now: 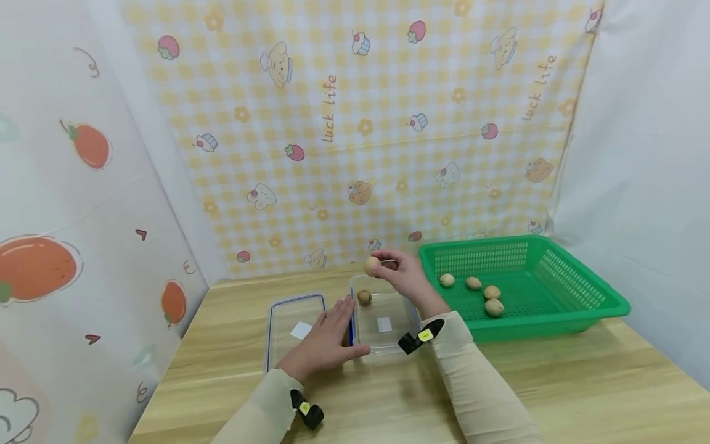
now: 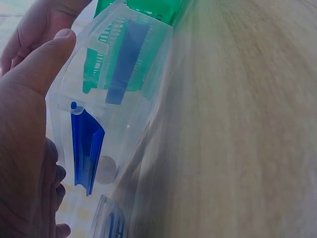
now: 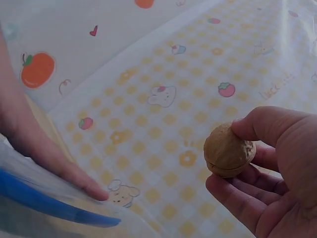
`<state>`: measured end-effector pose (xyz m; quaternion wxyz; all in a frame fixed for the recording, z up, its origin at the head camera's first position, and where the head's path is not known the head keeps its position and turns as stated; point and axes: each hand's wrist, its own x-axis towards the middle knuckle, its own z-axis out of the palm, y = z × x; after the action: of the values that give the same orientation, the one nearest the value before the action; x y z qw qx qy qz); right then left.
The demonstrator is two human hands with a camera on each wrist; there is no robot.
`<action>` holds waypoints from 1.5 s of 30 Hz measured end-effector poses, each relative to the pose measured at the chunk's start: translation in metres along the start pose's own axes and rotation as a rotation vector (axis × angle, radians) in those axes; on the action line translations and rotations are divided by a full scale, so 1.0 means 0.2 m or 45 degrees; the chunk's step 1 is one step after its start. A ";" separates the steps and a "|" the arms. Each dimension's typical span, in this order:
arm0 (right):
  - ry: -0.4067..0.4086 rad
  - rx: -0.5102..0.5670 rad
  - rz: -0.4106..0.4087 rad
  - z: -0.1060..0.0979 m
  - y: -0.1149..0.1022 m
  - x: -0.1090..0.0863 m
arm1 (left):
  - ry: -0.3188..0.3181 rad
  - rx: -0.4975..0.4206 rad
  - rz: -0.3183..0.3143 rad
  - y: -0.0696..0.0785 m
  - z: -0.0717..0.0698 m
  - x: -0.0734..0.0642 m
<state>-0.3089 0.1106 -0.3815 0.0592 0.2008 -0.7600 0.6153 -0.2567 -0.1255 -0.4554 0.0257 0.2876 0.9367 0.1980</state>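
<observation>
Walnut (image 1: 372, 266) sits pinched in the right hand (image 1: 406, 276), aloft near the clear box's (image 1: 366, 325) far edge, 1 other walnut (image 1: 363, 297) inside; left hand (image 1: 326, 344), fingers straight, alongside. Transfer step, it seems; next calls for lowering, letting go.

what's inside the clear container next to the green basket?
One walnut, toward the back left. A white square shows at the base; whether inside or underneath is unclear. The right hand covers the back-right corner, hiding anything there.
</observation>
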 end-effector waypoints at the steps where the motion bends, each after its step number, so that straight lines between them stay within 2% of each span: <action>1: 0.008 -0.004 0.015 0.01 0.01 0.01 | 0.002 0.012 -0.002 0.00 0.00 0.00; 7: 0.014 -0.023 0.100 0.07 0.07 0.03 | 0.012 0.024 -0.006 0.00 -0.01 0.01; 12: 0.030 -0.112 0.172 0.11 0.11 0.03 | 0.000 0.002 -0.010 0.01 -0.01 0.00; 22: 0.028 -0.174 0.211 0.12 0.14 0.04 | 0.016 -0.002 -0.011 0.00 -0.01 0.00; 29: -0.013 -0.168 0.250 0.12 0.13 0.02 | 0.020 -0.014 -0.001 0.01 -0.01 0.00; 35: -0.017 -0.149 0.277 0.13 0.11 0.07 | 0.025 -0.007 -0.001 0.01 0.00 0.00; 45: -0.045 -0.049 0.443 0.15 0.22 0.12 | 0.019 -0.005 -0.002 0.00 0.00 0.01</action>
<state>-0.3437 0.0825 -0.4211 -0.0575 0.0758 -0.7959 0.5979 -0.2586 -0.1246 -0.4553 0.0195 0.2852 0.9367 0.2019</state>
